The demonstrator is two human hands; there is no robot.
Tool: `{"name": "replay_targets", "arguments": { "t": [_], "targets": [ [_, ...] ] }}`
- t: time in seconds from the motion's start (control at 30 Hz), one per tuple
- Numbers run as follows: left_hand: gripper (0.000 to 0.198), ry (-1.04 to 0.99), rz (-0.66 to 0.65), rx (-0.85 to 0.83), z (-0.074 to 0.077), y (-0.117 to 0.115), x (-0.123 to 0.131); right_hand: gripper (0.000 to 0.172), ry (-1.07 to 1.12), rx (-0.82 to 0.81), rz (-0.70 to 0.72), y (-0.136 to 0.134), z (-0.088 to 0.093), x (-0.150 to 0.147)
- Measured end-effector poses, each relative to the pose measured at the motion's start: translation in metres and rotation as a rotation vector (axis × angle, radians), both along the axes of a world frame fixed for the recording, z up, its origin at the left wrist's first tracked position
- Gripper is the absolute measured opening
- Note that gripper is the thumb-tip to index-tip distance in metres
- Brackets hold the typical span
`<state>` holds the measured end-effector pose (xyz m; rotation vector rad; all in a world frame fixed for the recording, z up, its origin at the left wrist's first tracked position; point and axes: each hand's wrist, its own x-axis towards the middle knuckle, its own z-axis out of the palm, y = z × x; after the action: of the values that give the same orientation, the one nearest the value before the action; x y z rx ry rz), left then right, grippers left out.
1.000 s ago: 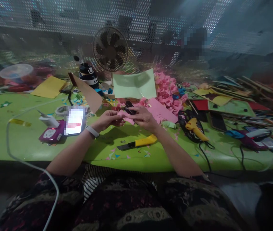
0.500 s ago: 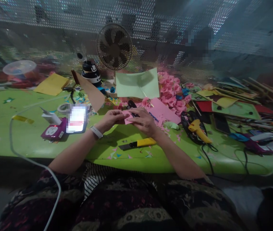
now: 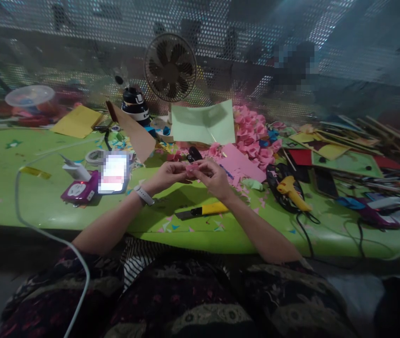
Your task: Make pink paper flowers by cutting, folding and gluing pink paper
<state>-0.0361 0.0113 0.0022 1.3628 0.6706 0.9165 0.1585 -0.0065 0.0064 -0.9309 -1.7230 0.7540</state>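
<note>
A small piece of pink paper (image 3: 192,169) is pinched between the fingertips of both hands above the green table. My left hand (image 3: 169,175) grips its left side, with a white band on the wrist. My right hand (image 3: 213,177) grips the right side, its thumb and fingers pressed together. Nearer to me lies a yellow and black box cutter (image 3: 209,208), its blade pointing left. Just beyond my hands are a black object (image 3: 195,153) and a larger pink sheet (image 3: 242,162).
Pink paper flowers (image 3: 251,134) are heaped behind my right hand, beside a pale green sheet (image 3: 203,123) and a fan (image 3: 171,68). A lit phone (image 3: 113,172) and purple socket block (image 3: 79,190) lie left. A yellow glue gun (image 3: 293,193) rests right.
The pink paper now looks smaller and folded between my fingers. My right fingers have drawn in and curled around it, and the whole view has shifted slightly.
</note>
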Motion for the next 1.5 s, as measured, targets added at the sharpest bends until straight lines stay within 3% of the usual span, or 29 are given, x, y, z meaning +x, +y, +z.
{"name": "replay_targets", "arguments": {
  "t": [0.1, 0.27, 0.6, 1.27, 1.5],
  "targets": [
    [0.038, -0.002, -0.045, 0.003, 0.0026, -0.0017, -0.0012, 0.037, 0.048, -0.143, 0.014, 0.0018, -0.0019, 0.0002],
    [0.029, 0.008, -0.067, -0.018, 0.0056, -0.0044, -0.0017, 0.040, 0.048, -0.148, -0.041, 0.0040, -0.0010, 0.0016],
    [0.025, -0.042, -0.050, -0.089, 0.0037, -0.0047, -0.0007, 0.039, 0.068, -0.223, 0.081, 0.0007, 0.0077, 0.0051],
    [0.034, -0.047, -0.052, -0.104, -0.0006, -0.0039, -0.0009, 0.042, -0.011, -0.127, 0.023, 0.0045, 0.0021, 0.0059],
    [0.036, -0.055, -0.031, -0.090, -0.0024, -0.0019, -0.0002, 0.038, 0.009, -0.164, 0.077, 0.0047, -0.0011, 0.0054]
  ]
}}
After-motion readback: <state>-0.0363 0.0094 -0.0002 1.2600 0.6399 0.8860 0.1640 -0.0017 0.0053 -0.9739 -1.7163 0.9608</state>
